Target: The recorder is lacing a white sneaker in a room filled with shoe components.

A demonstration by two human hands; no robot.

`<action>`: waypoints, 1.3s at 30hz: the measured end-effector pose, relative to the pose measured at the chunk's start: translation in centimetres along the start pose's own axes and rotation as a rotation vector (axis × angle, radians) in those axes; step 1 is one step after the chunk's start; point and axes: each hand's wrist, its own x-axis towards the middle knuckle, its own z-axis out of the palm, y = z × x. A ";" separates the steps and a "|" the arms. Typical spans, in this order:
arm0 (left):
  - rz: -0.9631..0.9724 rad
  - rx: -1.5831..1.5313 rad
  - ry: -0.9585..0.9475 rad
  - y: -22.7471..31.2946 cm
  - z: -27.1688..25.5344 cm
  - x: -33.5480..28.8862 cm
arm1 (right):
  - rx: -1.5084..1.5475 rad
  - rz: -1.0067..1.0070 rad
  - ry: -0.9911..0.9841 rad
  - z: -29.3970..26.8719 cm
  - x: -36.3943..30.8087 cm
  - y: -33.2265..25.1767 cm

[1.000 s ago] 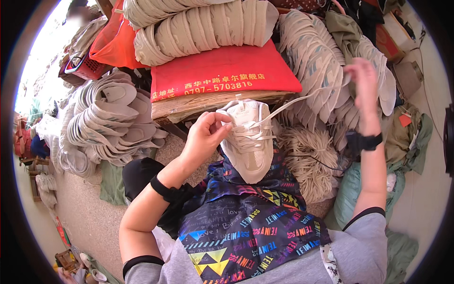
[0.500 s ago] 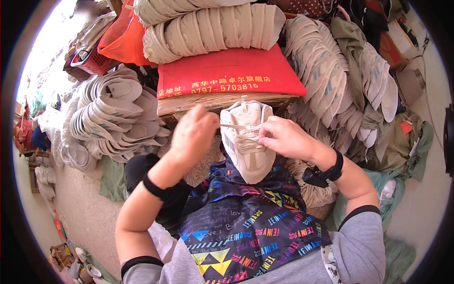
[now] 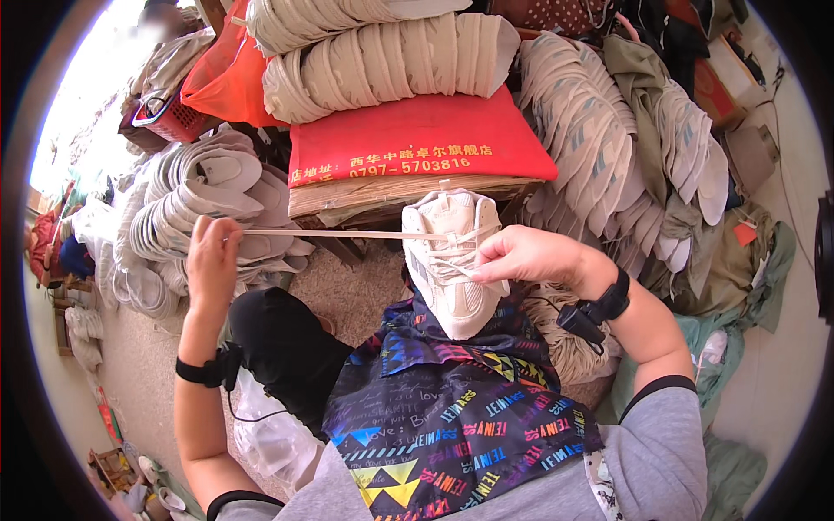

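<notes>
An off-white sneaker upper point(image 3: 453, 313), partly laced, rests on my lap with its toe toward me. A pale flat shoelace point(image 3: 326, 233) runs taut and nearly level from its eyelets out to the left. The far end of that stretch is pinched in my left hand point(image 3: 213, 265), well to the left of the upper. My right hand point(image 3: 540, 258) is at the upper's right side, thumb and fingers pinched together by the crossed laces. Whether it grips a lace or the upper's edge is hard to make out.
Ahead stands a wooden bench point(image 3: 417, 193) covered by a red bag point(image 3: 426, 130), with rolled stacks of shoe uppers point(image 3: 391, 65) on it. More stacked uppers lie at left point(image 3: 195, 213) and right point(image 3: 578, 122). A bundle of laces point(image 3: 560, 343) hangs beside my right knee.
My left hand has swept left and slightly down, away from the upper, drawing the lace out into a long straight line. My right hand stays beside the upper.
</notes>
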 end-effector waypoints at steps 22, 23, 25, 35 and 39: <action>0.040 -0.406 -0.121 10.8 6.1 0.7 | 0.221 -1.558 -0.094 9.6 -9.5 -9.4; 0.034 -0.454 -0.163 11.8 6.8 0.7 | 0.307 -1.561 -0.092 9.6 -9.3 -9.5; 0.026 -0.524 -0.229 13.2 8.1 0.6 | 0.322 -1.619 -0.120 9.3 -8.9 -9.7; -0.061 -0.581 -0.353 15.6 12.1 -0.6 | 0.481 -1.567 -0.308 8.1 -8.4 -9.6; -0.086 -0.606 -0.336 15.7 12.7 -0.5 | 0.442 -1.600 -0.274 7.1 -8.3 -10.2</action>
